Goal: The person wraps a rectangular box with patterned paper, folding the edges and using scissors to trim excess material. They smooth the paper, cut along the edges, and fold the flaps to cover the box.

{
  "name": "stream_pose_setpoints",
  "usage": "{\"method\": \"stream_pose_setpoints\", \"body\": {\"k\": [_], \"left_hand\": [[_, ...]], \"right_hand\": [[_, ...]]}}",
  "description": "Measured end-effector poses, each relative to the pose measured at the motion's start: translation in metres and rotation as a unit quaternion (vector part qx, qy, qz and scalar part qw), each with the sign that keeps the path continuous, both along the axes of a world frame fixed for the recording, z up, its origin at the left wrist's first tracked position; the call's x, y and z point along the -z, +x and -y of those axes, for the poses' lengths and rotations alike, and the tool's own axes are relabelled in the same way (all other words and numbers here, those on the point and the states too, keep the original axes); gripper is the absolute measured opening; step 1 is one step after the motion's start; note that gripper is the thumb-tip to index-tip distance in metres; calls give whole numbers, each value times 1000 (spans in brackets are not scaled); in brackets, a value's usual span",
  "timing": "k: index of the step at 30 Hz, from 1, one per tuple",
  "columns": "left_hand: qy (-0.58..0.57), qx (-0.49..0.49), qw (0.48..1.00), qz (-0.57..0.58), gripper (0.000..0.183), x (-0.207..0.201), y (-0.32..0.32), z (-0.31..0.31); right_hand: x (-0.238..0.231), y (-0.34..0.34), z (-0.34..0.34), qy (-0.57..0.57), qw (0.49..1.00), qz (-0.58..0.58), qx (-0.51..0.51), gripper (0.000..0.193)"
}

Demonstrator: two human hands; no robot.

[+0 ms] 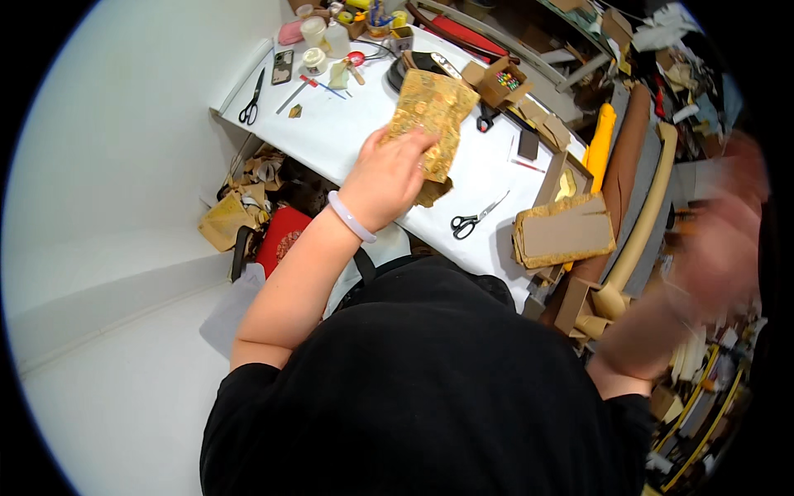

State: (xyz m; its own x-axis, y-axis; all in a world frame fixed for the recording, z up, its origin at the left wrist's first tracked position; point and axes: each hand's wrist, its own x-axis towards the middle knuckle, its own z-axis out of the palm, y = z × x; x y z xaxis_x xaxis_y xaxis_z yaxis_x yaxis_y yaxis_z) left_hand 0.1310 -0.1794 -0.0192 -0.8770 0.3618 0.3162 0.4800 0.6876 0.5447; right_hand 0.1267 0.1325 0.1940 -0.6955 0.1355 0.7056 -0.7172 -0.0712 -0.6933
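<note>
My left hand, with a pale bangle at the wrist, grips a gold, floral-patterned piece of leather or fabric near the table's front edge. Its fingers lie across the top, the thumb is hidden, and a darker gold flap shows below the hand. My right hand is raised far out to the right, away from the table, and smeared by motion; its fingers cannot be made out. Black-handled scissors lie partly open to the right of the gold piece. Further right rests a stack of grey-faced, gold-edged panels.
The white table also carries another pair of scissors, a phone, jars and a box of coloured pens. Rolls of material stand along its right side. Scraps are heaped below the left edge.
</note>
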Motion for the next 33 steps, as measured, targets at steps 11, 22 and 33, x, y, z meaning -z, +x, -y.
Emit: {"method": "stream_pose_setpoints", "body": {"k": [11,22,33], "left_hand": [[-4,113,992,-65,40,6,-37,28],[294,264,916,72,28,86,-173,215],[-188,-219,696,657,74,459,22,624]], "right_hand": [[231,-50,126,-168,676,682,-223,43],[201,-55,153,-39,675,736,30,42],[187,20,109,-73,627,759,162,69]]}}
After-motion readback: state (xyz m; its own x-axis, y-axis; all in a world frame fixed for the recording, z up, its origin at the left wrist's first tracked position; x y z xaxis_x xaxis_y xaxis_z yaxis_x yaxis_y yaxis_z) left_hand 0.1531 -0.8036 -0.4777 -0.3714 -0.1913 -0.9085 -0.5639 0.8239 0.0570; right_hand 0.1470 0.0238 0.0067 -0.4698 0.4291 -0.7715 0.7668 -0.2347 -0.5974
